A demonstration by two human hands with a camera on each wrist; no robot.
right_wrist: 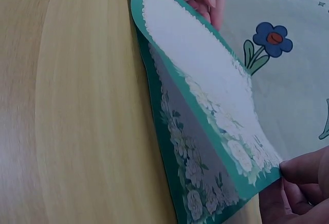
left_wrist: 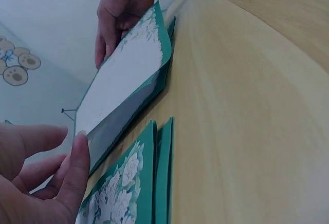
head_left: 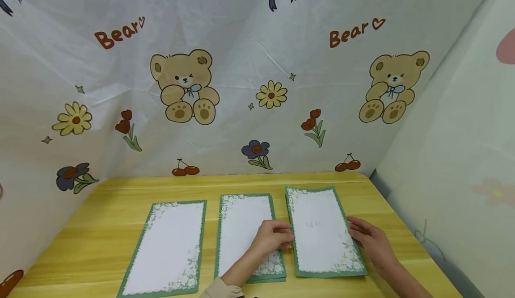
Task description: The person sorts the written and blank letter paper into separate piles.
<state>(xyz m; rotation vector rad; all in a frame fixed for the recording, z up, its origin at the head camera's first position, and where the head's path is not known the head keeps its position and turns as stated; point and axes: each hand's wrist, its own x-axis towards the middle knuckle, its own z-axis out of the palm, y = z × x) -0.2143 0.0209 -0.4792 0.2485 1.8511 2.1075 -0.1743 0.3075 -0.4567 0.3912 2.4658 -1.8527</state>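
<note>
A white sheet with a green border and printed white flowers (head_left: 322,244) tops the right-hand stack, with faint pencil-like marks near its middle. My left hand (head_left: 275,235) holds its left edge, thumb tip at the border in the left wrist view. On the opposite side my right hand (head_left: 372,242) pinches the edge between thumb and fingers, close to a corner in the right wrist view. Between the two hands the sheet bows up, leaving a gap over a matching lower sheet (right_wrist: 190,147). My left forearm crosses above the middle stack of like sheets (head_left: 239,240).
Another bordered sheet (head_left: 169,244) lies at the left of the yellow wood-grain table (head_left: 100,231). Behind the table hangs a white cloth (head_left: 233,146) printed with bears and flowers. A pale side cloth (head_left: 454,155) hangs along the right.
</note>
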